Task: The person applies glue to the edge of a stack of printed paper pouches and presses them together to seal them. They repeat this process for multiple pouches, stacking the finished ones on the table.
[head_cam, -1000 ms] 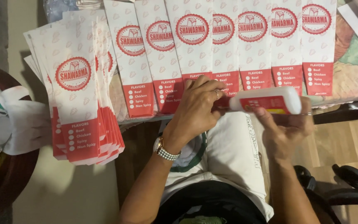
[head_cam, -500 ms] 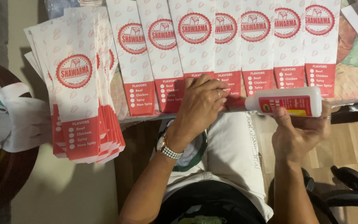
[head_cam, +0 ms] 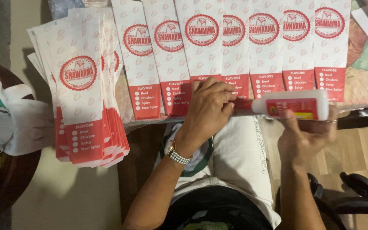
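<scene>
Right hand (head_cam: 305, 136) clamped around a white glue bottle (head_cam: 292, 104) with a red and yellow label, thumb up its near side, fingers wrapped behind; bottle held level, lying sideways, its narrow end pointing toward the left hand; a ring shows on one right finger. Left hand (head_cam: 209, 108) lies just beside the bottle's narrow end, palm down, fingers curled together and pressing on the lower red edge of a paper food sleeve (head_cam: 203, 47); whether the fingertips pinch the nozzle cannot be told, since the knuckles cover it; a ring on one left finger, a beaded wristband (head_cam: 177, 155) on the wrist.

Above both hands, a row of white and red printed paper sleeves (head_cam: 269, 42) lies overlapped side by side, round red emblems up top, red panels at the lower ends; the bottle crosses just in front of those panels. Well off past the left hand, a fanned stack of the same sleeves (head_cam: 81, 93) hangs over the table edge; farther that way a dark round bowl (head_cam: 15, 179) holding crumpled white plastic (head_cam: 20, 123). Below the grip, the person's lap in light cloth (head_cam: 235, 162); past the right hand, wood flooring (head_cam: 363, 149) and a dark chair base (head_cam: 358, 196).
</scene>
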